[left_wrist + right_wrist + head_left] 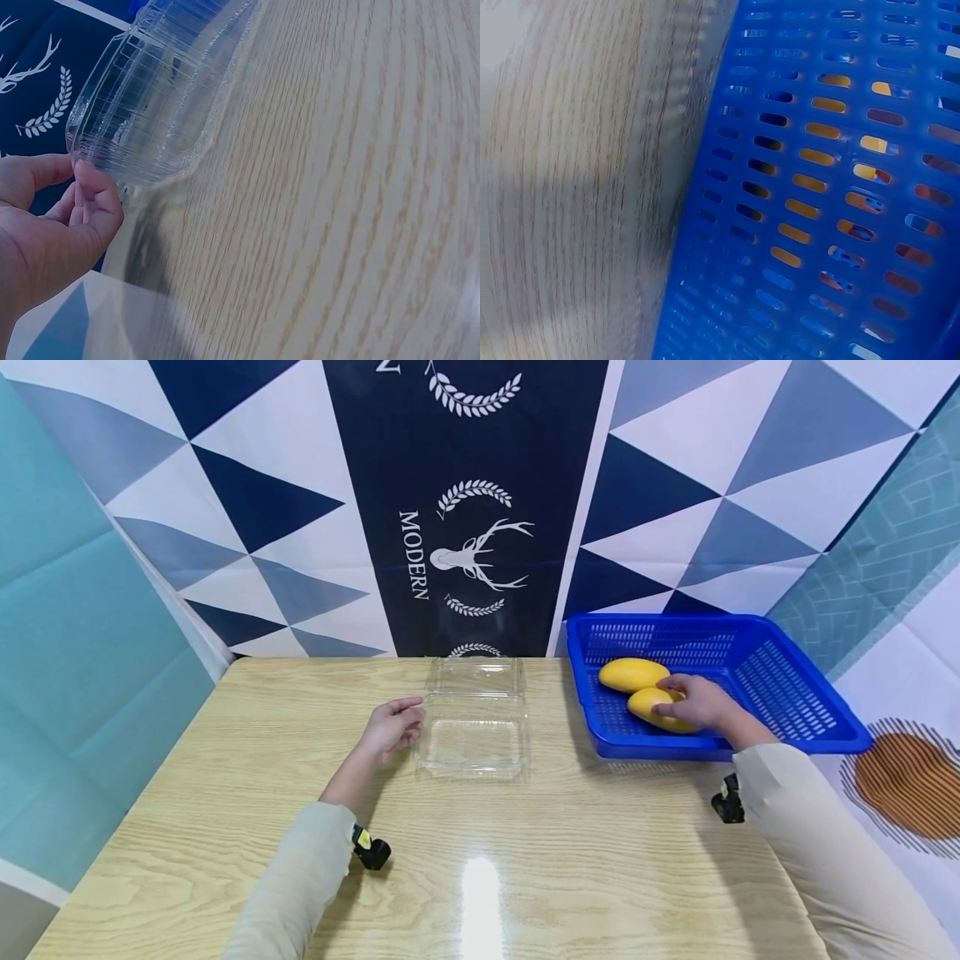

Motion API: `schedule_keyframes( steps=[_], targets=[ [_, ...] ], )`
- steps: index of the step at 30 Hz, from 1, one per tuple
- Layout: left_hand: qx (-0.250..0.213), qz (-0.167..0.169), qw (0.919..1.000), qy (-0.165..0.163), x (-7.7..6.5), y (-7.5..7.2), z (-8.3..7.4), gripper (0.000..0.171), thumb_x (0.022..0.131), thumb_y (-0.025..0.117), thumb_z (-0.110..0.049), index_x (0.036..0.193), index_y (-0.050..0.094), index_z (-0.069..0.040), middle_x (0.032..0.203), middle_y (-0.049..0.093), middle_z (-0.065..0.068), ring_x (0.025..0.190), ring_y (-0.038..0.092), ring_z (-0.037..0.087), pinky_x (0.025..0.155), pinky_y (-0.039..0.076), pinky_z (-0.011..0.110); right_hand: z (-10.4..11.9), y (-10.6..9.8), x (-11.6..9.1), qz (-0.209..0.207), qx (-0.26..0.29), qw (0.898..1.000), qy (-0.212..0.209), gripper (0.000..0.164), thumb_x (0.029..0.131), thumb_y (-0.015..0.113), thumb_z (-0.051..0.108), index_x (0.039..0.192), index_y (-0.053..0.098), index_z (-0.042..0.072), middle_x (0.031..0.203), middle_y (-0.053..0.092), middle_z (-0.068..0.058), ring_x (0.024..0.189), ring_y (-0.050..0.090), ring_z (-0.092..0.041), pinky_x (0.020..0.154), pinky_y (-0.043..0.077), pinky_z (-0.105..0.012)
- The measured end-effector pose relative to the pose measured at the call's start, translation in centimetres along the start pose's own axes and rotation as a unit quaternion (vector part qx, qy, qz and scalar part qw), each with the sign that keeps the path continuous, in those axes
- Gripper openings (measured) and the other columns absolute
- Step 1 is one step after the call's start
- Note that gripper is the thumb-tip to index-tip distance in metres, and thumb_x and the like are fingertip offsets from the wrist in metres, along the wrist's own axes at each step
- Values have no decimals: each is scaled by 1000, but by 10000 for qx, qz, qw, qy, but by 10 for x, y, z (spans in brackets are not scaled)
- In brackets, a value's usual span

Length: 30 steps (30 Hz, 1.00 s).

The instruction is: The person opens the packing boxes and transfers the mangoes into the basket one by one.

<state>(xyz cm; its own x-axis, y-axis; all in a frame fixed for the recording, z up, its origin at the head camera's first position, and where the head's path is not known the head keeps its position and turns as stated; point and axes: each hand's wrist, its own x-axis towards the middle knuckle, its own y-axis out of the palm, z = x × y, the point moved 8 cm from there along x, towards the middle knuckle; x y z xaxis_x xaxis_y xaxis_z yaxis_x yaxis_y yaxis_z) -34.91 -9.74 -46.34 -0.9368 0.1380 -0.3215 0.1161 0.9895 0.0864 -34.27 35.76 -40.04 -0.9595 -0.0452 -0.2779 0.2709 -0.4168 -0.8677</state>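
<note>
My left hand (395,727) is at the left side of a clear plastic clamshell container (472,743), which stands with its lid (476,677) folded back toward the wall. In the left wrist view, thumb and forefinger pinch the container's rim (79,142). Two yellow mangoes lie in a blue plastic basket (817,710) on the right. Reaching over the basket's near wall, my right hand (701,702) grips the nearer mango (647,703), thumb and fingers on either side. The farther mango (630,674) lies against it. The right wrist view shows yellow through the slots of the basket wall (780,195); the hand is hidden there.
Both things stand on a wood-grain table (585,852), near its back edge. A patterned cloth (292,510) hangs right behind them. The basket's right end reaches past the table's right side. Bare tabletop separates container and basket.
</note>
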Motion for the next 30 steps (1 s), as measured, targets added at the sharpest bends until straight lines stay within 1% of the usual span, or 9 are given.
schedule_keyframes(
  steps=[8, 17, 20, 27, 30],
  targets=[
    [5, -36, 10000, 24, 0, 1, 0, 46, 94, 54, -8, 137, 42, 0, 90, 53, 1, 67, 51, 8, 54, 45, 15, 4, -4, -3, -187, 31, 9997, -150, 64, 93, 51, 47, 134, 41, -1, 137, 35, -34, 121, 36, -50, 97, 35, -65],
    [31, -235, 9997, -38, 1, -4, 4, 42, 93, 55, -9, 133, 46, -1, 90, 53, 1, 71, 53, 9, 56, 46, 15, 12, -3, -4, -317, 107, 9992, -232, 59, 94, 50, 43, 133, 43, -1, 135, 39, -34, 121, 37, -49, 99, 35, -63],
    [8, -276, 9996, -59, 0, -5, 4, 41, 93, 56, -10, 132, 47, -2, 95, 53, 3, 74, 53, 10, 56, 46, 15, 15, -5, -4, -434, 63, 9986, -280, 56, 95, 49, 41, 132, 44, -2, 133, 41, -34, 120, 39, -49, 98, 36, -63],
    [-91, -243, 9996, -71, -1, -5, 2, 42, 94, 55, -13, 133, 46, 0, 110, 52, 10, 75, 53, 10, 56, 46, 14, 16, -12, -8, -719, 81, 9972, -170, 54, 97, 45, 39, 133, 43, 0, 134, 41, -32, 118, 41, -48, 93, 40, -62],
    [-35, -256, 9996, -75, -2, -5, 1, 43, 94, 54, -15, 134, 45, 0, 119, 51, 13, 75, 54, 10, 56, 47, 14, 17, -16, -9, -936, 39, 9955, -171, 53, 97, 45, 37, 133, 43, 0, 133, 41, -33, 117, 41, -48, 91, 40, -62]
  ],
)
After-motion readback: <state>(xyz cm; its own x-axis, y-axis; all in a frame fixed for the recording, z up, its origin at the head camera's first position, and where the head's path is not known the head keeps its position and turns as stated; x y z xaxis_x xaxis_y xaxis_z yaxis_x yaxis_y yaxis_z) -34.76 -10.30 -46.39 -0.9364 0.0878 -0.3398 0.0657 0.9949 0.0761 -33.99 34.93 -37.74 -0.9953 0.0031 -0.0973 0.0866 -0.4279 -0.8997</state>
